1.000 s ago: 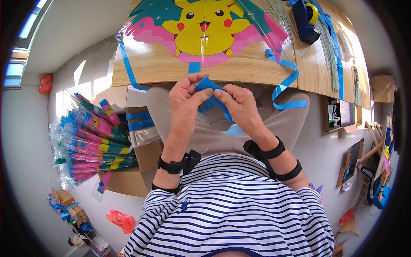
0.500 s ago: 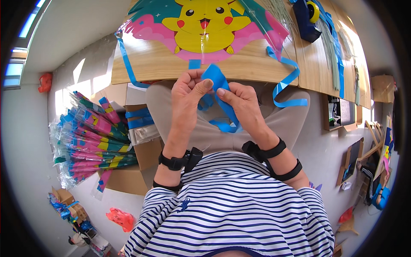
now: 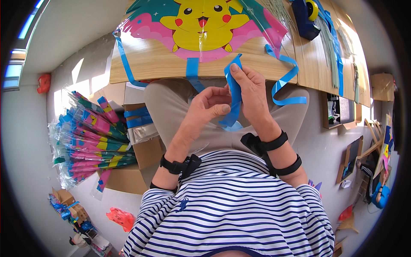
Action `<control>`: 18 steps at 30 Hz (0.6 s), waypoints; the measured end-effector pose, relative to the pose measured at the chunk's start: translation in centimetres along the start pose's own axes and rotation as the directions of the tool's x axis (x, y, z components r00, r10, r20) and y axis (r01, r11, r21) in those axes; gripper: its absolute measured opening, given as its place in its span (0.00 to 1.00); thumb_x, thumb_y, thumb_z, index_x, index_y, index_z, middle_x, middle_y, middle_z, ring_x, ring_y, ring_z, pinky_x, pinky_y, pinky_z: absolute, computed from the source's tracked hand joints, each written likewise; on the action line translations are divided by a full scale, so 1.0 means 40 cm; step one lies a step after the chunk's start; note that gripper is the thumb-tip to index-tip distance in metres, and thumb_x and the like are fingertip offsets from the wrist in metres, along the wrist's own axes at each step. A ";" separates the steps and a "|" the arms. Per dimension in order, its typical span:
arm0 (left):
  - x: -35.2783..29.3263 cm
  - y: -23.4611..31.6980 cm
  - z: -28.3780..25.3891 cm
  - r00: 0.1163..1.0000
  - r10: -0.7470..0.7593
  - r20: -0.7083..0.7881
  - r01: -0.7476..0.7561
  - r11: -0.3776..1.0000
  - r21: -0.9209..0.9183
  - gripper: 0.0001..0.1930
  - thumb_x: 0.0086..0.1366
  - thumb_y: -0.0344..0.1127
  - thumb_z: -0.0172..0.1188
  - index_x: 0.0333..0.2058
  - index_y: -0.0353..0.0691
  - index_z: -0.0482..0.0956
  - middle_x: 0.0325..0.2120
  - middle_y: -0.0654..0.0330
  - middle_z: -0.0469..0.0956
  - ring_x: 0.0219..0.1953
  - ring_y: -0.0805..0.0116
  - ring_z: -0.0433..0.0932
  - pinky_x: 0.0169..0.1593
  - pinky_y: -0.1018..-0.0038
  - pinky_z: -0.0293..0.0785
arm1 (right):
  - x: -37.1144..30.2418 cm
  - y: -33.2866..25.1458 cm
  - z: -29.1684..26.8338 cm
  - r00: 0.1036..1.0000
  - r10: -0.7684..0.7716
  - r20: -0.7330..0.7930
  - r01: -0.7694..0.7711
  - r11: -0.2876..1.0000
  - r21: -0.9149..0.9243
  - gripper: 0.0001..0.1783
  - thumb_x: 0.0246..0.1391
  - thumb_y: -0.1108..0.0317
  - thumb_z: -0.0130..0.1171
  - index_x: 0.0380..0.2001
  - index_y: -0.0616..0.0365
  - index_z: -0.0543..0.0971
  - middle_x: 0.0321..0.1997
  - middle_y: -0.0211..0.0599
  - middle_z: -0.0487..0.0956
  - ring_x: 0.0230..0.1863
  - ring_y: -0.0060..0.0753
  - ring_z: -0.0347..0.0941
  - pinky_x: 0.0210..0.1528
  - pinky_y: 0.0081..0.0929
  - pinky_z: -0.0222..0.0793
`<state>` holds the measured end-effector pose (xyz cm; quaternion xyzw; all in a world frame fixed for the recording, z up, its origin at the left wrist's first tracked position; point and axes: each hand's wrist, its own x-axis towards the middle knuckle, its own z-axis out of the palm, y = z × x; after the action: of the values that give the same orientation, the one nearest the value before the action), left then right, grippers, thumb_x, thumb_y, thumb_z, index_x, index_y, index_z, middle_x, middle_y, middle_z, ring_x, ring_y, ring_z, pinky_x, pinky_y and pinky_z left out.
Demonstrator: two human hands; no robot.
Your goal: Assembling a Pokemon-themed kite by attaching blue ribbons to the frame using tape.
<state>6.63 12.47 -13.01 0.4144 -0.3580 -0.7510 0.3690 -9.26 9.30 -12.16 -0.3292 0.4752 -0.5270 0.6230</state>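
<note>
My right hand (image 3: 252, 90) is closed on a blue ribbon (image 3: 235, 98), its thumb pressing the upper part of the strip. The ribbon's lower end hangs over my lap. Beside it, my left hand (image 3: 203, 109) has its thumb apart from its bent fingers, with the fingertips close to the ribbon; nothing shows in its grip. On the table (image 3: 167, 70) lies a kite (image 3: 171, 45) in pink, teal and yellow with a cartoon character. A blue tail strip (image 3: 192, 68) drops from its lower middle over the table edge, and blue strips hang from both side corners.
A blue tape dispenser (image 3: 305, 21) and thin pale sticks (image 3: 327, 55) lie on the right of the table. At my left, a cardboard box (image 3: 124, 180) stands by a bundle of folded kites in clear wrap (image 3: 92, 141). Another person (image 3: 379, 195) is at far right.
My right hand has moved up and right, lifting the ribbon nearly upright. My left hand has let go of the ribbon's upper part and moved down, its thumb now apart.
</note>
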 end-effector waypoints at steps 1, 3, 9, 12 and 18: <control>-0.001 -0.009 0.005 0.999 0.022 0.030 -0.021 1.000 -0.018 0.23 0.61 0.28 0.70 0.53 0.34 0.73 0.48 0.58 0.80 0.49 0.71 0.79 0.56 0.74 0.74 | 0.002 -0.006 0.001 1.000 0.007 0.009 -0.007 0.999 0.049 0.14 0.65 0.60 0.61 0.28 0.59 0.81 0.22 0.23 0.75 0.21 0.10 0.65 0.24 0.12 0.60; 0.002 -0.024 0.012 0.994 0.068 0.091 -0.063 0.996 -0.057 0.23 0.61 0.27 0.69 0.52 0.35 0.72 0.48 0.59 0.79 0.48 0.72 0.79 0.56 0.75 0.74 | -0.001 -0.021 0.014 0.999 0.014 0.040 -0.016 0.999 0.043 0.12 0.63 0.64 0.63 0.28 0.60 0.80 0.24 0.25 0.76 0.22 0.10 0.66 0.25 0.12 0.62; 0.007 -0.015 0.011 0.998 0.033 0.054 -0.034 0.999 0.012 0.13 0.61 0.22 0.65 0.45 0.35 0.78 0.38 0.65 0.82 0.40 0.78 0.80 0.47 0.79 0.77 | 0.007 0.003 -0.021 0.990 -0.113 0.085 0.129 0.967 -0.221 0.08 0.54 0.71 0.69 0.26 0.60 0.79 0.24 0.24 0.77 0.23 0.11 0.67 0.25 0.12 0.63; 0.012 -0.025 0.007 0.999 0.030 0.033 -0.030 1.000 0.004 0.12 0.62 0.22 0.65 0.44 0.35 0.79 0.37 0.65 0.82 0.39 0.78 0.80 0.46 0.80 0.77 | 0.004 0.007 -0.017 0.987 -0.140 0.078 0.157 0.948 -0.276 0.09 0.51 0.70 0.71 0.25 0.59 0.78 0.22 0.22 0.75 0.22 0.10 0.65 0.24 0.13 0.62; 0.007 -0.010 0.026 0.998 0.063 -0.008 -0.063 0.996 -0.060 0.13 0.61 0.24 0.68 0.44 0.35 0.79 0.36 0.65 0.82 0.38 0.79 0.80 0.45 0.80 0.76 | -0.007 -0.019 0.001 0.972 -0.225 0.062 0.230 0.872 -0.432 0.12 0.46 0.71 0.71 0.22 0.62 0.76 0.17 0.27 0.72 0.21 0.15 0.64 0.22 0.20 0.61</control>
<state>5.51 12.65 -13.05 0.3941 -0.3469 -0.7480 0.4059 -9.48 9.40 -11.40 -0.5162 0.5360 -0.4753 0.4694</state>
